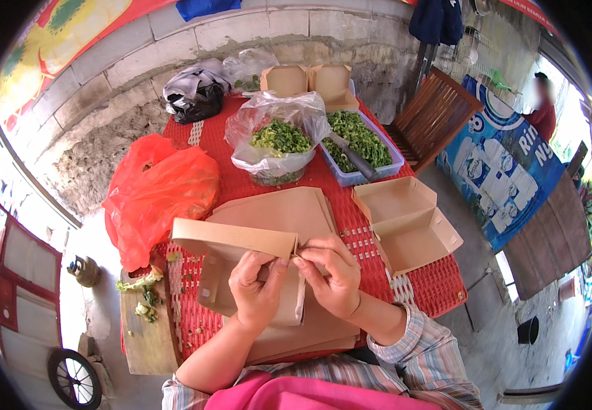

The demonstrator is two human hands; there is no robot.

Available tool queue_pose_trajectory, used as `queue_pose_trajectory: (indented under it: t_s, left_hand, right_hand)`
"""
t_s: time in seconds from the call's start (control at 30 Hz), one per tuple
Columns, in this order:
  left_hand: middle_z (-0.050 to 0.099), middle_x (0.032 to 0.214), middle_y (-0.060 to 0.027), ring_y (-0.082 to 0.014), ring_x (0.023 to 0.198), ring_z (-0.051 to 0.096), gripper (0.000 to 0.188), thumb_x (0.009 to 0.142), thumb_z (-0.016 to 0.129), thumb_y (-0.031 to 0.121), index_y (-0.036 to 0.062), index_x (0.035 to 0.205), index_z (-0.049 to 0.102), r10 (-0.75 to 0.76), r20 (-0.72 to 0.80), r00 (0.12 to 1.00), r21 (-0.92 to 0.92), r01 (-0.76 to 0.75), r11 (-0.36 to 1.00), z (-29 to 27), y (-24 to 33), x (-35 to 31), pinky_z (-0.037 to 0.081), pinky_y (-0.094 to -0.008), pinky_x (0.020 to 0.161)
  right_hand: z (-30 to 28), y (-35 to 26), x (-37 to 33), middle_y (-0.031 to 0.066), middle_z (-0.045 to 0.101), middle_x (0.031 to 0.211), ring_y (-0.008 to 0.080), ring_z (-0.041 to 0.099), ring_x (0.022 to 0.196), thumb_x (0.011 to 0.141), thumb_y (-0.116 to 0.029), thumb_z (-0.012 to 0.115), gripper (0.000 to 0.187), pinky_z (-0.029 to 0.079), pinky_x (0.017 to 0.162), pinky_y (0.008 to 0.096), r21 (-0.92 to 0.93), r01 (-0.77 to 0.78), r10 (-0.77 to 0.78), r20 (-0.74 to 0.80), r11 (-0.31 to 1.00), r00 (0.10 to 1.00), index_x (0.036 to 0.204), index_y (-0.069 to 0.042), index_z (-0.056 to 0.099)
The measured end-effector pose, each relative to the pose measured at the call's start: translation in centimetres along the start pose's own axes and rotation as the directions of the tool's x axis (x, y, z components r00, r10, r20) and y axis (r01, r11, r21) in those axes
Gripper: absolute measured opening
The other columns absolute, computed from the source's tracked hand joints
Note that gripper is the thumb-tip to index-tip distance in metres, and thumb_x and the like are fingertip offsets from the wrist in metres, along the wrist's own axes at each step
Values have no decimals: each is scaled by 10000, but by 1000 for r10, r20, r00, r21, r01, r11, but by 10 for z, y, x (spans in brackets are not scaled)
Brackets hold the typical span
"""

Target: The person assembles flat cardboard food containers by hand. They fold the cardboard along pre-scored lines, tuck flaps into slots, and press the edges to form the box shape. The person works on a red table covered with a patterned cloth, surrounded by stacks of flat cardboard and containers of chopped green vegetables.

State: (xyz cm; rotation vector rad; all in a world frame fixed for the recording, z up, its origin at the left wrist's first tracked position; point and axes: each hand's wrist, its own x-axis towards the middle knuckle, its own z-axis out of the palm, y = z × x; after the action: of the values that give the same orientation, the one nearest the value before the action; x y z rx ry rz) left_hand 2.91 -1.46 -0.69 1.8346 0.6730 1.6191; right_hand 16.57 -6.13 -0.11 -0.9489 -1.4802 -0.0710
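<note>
Both my hands work at one corner of a brown cardboard food box (238,236), partly folded, its long wall standing up. My left hand (258,283) pinches the wall's end from the left. Close beside it, my right hand (330,273) grips the same corner with thumb and fingers. The fingers hide how the corner flaps fit together. Flat cardboard sheets (296,205) lie stacked beneath the box. To the right sits a folded cardboard box (412,232) with its lid up.
Farther back stand a plastic-lined bowl (275,174) of chopped greens and a blue tub (357,179) of greens with a knife (352,156) across it. A red plastic bag (159,198) and a cutting board (147,335) with scraps lie left. A wooden chair (432,116) stands behind right.
</note>
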Motion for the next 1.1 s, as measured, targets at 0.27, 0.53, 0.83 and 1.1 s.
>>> queue_pose_trajectory:
  t_s: [0.27, 0.53, 0.83, 1.1]
  left_hand:
    - [668, 947, -25, -65, 826, 589, 92, 891, 651, -55, -24, 977, 661, -148, 22, 989, -43, 149, 988, -8, -10, -7, 468, -214, 741]
    - [599, 781, -2, -12, 592, 382, 108, 845, 694, -52, -6, 929, 643, -132, -13, 991, -113, 130, 985, 9, -10, -6, 306, -186, 506]
    - [661, 928, -127, -159, 783, 634, 201, 865, 532, -100, -52, 1021, 650, -11, 85, 996, -85, 19, 996, 5, -4, 2, 497, -267, 696]
    - [653, 756, -157, -255, 716, 652, 227, 823, 496, -102, -64, 967, 668, 329, 150, 932, 276, -359, 892, -23, 11, 12, 533, -331, 693]
  right_hand:
    - [0, 1, 4, 131, 669, 958, 248, 653, 821, 835, 43, 705, 176, 520, 666, 318, 96, -115, 112, 27, 989, 993, 996, 3, 646]
    - [-1, 7, 3, 130, 627, 932, 292, 625, 798, 799, 62, 712, 220, 515, 667, 366, -16, 48, -47, 36, 999, 998, 994, 12, 623]
    - [4, 22, 7, 151, 619, 999, 324, 643, 832, 789, 44, 727, 247, 531, 655, 375, -80, 75, -74, 18, 994, 997, 976, 7, 569]
    - [-15, 38, 16, 174, 641, 1064, 321, 655, 876, 784, 94, 661, 262, 543, 742, 354, -171, -6, -17, -132, 985, 991, 992, 5, 529]
